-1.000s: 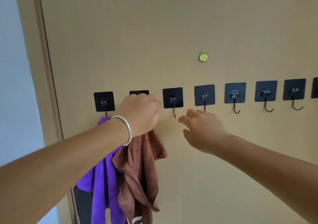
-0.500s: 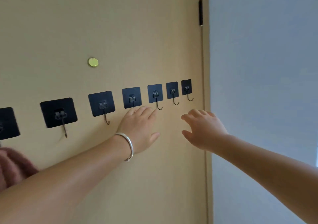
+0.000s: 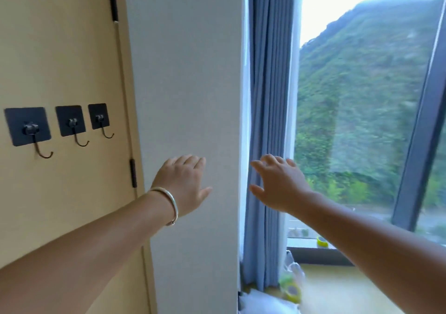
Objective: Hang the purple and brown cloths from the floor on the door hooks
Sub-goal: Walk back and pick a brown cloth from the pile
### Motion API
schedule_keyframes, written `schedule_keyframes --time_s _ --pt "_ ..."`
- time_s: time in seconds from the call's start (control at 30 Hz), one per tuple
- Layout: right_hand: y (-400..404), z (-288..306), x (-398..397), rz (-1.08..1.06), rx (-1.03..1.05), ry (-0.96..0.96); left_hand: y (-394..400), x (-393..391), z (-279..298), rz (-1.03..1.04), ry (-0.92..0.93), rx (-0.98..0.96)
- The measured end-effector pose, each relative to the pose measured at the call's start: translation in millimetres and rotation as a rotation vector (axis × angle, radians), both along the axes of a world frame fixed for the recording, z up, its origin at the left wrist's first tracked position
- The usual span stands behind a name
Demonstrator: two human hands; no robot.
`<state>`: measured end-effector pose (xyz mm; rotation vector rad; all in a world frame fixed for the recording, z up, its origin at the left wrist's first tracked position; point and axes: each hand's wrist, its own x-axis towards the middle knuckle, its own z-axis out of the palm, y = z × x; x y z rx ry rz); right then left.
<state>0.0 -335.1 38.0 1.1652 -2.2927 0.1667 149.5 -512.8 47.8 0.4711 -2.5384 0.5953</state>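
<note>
The tan door (image 3: 60,48) fills the left of the head view. Three black adhesive hooks (image 3: 71,123) at its right end hang bare. Neither the purple cloth nor the brown cloth is in view. My left hand (image 3: 184,184), with a silver bangle on the wrist, is held out in front of the white wall, fingers spread and holding nothing. My right hand (image 3: 280,184) is held out in front of the curtain, also spread and holding nothing. Both hands are to the right of the hooks and away from the door.
A white wall (image 3: 188,72) stands right of the door frame. A blue curtain (image 3: 270,96) hangs beside a large window (image 3: 362,96) showing a green hillside. A plastic bag (image 3: 292,282) lies on the floor by the curtain, and a green ring (image 3: 322,241) sits on the sill.
The view has swung right, from the hooks with the hung purple and brown cloths to the wall and window. My left hand let go of the brown cloth; both hands moved right, spread and holding nothing.
</note>
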Motion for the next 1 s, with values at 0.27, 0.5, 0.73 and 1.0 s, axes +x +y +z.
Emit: schedule_keyframes --time_s 0.27,0.5,0.73,1.0 --pt "151 -3 -12 -0.353 -0.001 -0.02 106 -79 -12 -0.357 -0.024 0.077" --pt "286 -10 -5 -0.617 -0.039 -0.078 227 -144 -11 -0.629 -0.069 0.086" --pt "432 -19 10 -0.914 -0.069 -0.124 378 -183 -22 -0.909 -0.096 0.081" --pt "573 -31 42 -1.183 -0.079 -0.123 536 -209 -36 -1.136 -0.101 0.055"
